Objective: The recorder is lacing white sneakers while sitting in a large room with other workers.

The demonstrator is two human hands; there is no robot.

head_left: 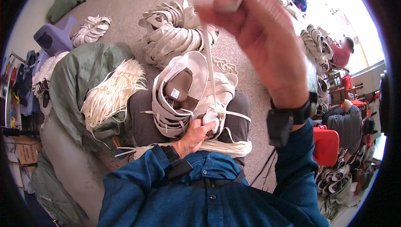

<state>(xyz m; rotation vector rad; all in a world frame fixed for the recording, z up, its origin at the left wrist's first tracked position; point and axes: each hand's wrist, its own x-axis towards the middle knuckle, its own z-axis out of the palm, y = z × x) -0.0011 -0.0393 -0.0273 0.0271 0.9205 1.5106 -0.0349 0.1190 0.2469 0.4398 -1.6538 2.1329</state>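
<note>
My left hand grips a white shoe upper at its tongue, low on my lap, thumb on top. From that upper a pale flat shoelace runs taut up to my right hand. The right hand is raised high and smeared by motion, its fingers closed around the lace. Beside the held upper, more white uppers rest nested in a curved stack on my lap, a brown insole-like piece showing inside. A bundle of cream laces lies across my lap.
Green cloth at the left bears a thick bunch of laces. Ringed stacks of uppers lie on the floor ahead. A purple plastic stool stands far left, a red stool at right. Other people sit along the right.
</note>
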